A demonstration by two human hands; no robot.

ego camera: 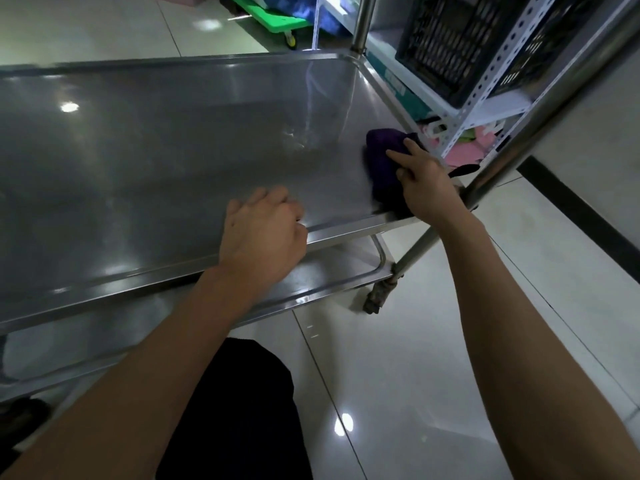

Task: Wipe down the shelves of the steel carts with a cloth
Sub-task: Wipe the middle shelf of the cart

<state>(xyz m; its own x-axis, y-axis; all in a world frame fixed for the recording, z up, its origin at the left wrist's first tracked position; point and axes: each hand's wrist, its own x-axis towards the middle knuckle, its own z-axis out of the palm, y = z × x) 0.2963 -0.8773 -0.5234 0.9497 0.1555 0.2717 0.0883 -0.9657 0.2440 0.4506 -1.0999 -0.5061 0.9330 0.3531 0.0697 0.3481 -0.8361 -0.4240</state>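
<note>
Dark clothing on the person's lap or legs fills the bottom of the view, with both bare forearms reaching forward over it and a pale tiled floor beneath. Just beyond, a lower shelf of the steel cart shows its rim, and a caster stands on the tiles under the near right post. Above that lies the shelf being worked, a long steel tray whose long axis runs from left to right across the view. The left hand rests on this shelf's near rim, fingers loosely curled over the edge and gripping nothing else, seemingly steadying the cart. The right hand is farther forward and to the right, its fingers spread and pressing down on a bunched purple cloth that lies flat on the shelf at its right end, close to the near right corner. So the cloth sits at one end of the tray, and nearly all the unwiped steel stretches away to the left of it; the right hand alone has the cloth, and I judge the coming stroke would have to travel leftward along the length. Farther off, past the right rim, a white perforated rack carries a black crate, and a green dolly stands on the floor behind.
</note>
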